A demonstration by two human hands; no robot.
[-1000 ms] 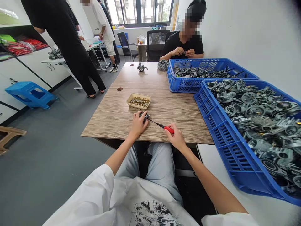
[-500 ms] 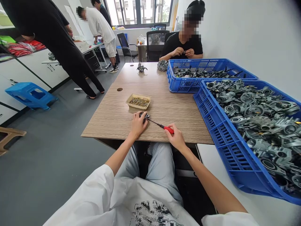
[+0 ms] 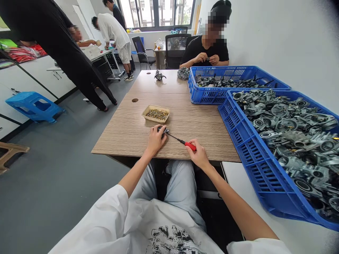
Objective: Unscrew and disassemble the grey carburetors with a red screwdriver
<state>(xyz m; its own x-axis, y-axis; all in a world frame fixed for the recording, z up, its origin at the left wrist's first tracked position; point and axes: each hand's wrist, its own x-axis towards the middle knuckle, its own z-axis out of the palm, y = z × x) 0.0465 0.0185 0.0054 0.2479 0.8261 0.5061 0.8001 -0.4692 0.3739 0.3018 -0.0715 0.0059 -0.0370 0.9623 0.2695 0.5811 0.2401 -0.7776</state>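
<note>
Near the front of the wooden table (image 3: 127, 134), my left hand (image 3: 156, 138) is closed over a small metal part (image 3: 164, 130), probably a carburetor body, which its fingers largely hide. My right hand (image 3: 198, 153) grips the red handle of a screwdriver (image 3: 189, 145). The screwdriver's dark shaft points left, and its tip meets the metal part. Just beyond my left hand sits a beige tray (image 3: 146, 118) of small brass-coloured pieces.
To the right, a blue crate (image 3: 245, 160) is heaped with metal castings; another blue crate (image 3: 206, 97) stands behind it. One casting (image 3: 159, 75) lies at the table's far end. A co-worker (image 3: 203, 53) sits across. Other people stand at left near a blue stool (image 3: 34, 106).
My hands, the screwdriver and the metal part hold almost the same position. At left, the person in black leans further, and a hand there now shows over the white basket.
</note>
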